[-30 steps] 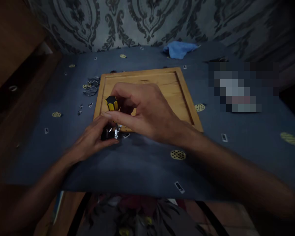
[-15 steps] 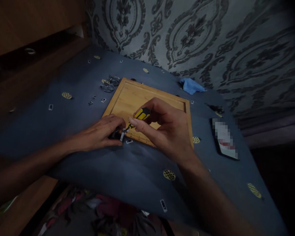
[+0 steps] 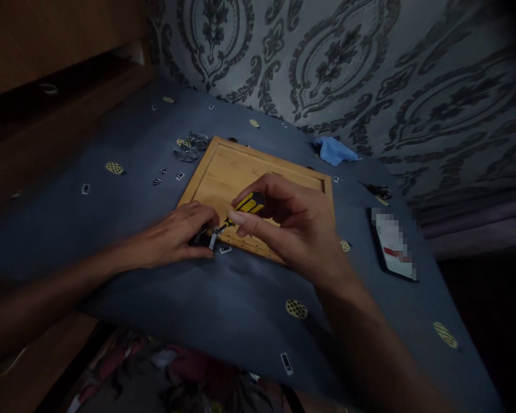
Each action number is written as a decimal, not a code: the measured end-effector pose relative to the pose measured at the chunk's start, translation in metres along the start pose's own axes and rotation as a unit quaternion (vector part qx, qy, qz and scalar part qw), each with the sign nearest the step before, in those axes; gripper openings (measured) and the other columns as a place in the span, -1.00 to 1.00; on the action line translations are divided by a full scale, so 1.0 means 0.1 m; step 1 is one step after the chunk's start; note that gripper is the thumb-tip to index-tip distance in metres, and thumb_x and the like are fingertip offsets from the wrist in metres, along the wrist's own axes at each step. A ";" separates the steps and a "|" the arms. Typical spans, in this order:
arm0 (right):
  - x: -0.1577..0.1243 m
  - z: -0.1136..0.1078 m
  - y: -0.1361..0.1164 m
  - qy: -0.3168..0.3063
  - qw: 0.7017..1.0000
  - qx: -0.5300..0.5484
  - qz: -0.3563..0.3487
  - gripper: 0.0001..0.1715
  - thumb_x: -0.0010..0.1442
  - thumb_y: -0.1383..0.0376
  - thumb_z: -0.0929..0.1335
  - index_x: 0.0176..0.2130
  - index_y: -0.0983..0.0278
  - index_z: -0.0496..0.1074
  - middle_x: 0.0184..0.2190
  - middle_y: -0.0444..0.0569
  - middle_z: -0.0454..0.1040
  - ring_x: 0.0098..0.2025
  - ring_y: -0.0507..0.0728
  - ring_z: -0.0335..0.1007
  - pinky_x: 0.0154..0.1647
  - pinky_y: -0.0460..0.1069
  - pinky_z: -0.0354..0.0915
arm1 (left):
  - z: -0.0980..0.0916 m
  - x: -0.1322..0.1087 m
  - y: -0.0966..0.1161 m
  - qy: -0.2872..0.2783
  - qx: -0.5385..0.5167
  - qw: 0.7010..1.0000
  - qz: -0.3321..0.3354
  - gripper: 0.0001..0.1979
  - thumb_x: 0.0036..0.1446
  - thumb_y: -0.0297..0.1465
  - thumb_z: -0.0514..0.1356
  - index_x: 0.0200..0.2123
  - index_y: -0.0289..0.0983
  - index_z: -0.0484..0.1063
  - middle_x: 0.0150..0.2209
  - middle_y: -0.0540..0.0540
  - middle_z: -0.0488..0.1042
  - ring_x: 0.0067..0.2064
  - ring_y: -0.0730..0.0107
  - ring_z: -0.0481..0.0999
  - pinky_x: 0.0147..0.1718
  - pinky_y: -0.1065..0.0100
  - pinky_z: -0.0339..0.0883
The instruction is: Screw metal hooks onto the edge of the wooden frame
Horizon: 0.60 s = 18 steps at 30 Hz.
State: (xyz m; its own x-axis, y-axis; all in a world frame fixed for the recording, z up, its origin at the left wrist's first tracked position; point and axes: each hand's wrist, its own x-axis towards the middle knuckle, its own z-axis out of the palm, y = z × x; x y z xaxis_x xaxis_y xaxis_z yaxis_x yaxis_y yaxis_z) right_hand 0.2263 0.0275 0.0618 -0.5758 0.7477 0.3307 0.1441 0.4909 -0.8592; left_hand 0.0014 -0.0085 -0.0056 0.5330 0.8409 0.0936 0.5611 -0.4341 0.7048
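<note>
The fingers (image 3: 262, 184) of the right hand (image 3: 296, 229) are curled shut around a screwdriver (image 3: 249, 203), thumb and forefinger pinching its yellow and black handle. The tool lies tilted, handle up and to the right, with its thin shaft running down and to the left. Its tip meets a small part (image 3: 210, 237) at the near left edge of the board (image 3: 223, 166).

The left hand (image 3: 176, 236) rests on the tablecloth (image 3: 223, 298) with its fingers closed over that part, pressing it down. The part is dark with a bright metal piece showing between the fingertips. What kind of part it is cannot be told in this dim light. The two hands are close together, almost touching at the thumbs.

The board is pale wood with a raised rim and lies flat on the tablecloth, mostly bare behind the hands. A tangle of wire hooks (image 3: 191, 146) sits just beyond its far left corner, and a few small screws (image 3: 159, 178) lie loose to the left of it. A blue rag (image 3: 333, 150) is crumpled near the wall (image 3: 352, 69), beyond the far right corner of the board. A phone (image 3: 393, 244) lies flat to the right, well apart from the hands. The tablecloth is dark blue with small yellow dotted rounds, and the wall behind carries a grey ornamental pattern
</note>
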 end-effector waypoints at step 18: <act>-0.03 0.09 0.06 0.096 0.992 -0.058 -0.050 -0.68 0.30 0.01 0.47 -0.29 0.15 0.40 -0.47 -0.17 0.44 -0.46 0.05 0.42 -0.50 -0.02 0.39 | -0.02 0.00 0.03 -0.001 0.013 1.000 -0.014 -0.68 0.28 -0.15 0.26 -0.02 -0.18 0.35 0.05 -0.14 0.48 0.08 0.09 0.48 0.02 0.12 0.41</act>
State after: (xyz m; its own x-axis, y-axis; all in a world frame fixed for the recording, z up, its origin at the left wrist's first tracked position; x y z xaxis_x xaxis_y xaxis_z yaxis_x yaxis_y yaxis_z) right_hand 0.2211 0.0244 0.0520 -0.4293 0.7586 0.4900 0.1928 0.6071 -0.7709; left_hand 0.0019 -0.0093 -0.0025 0.5187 0.8519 0.0720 0.5915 -0.4184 0.6892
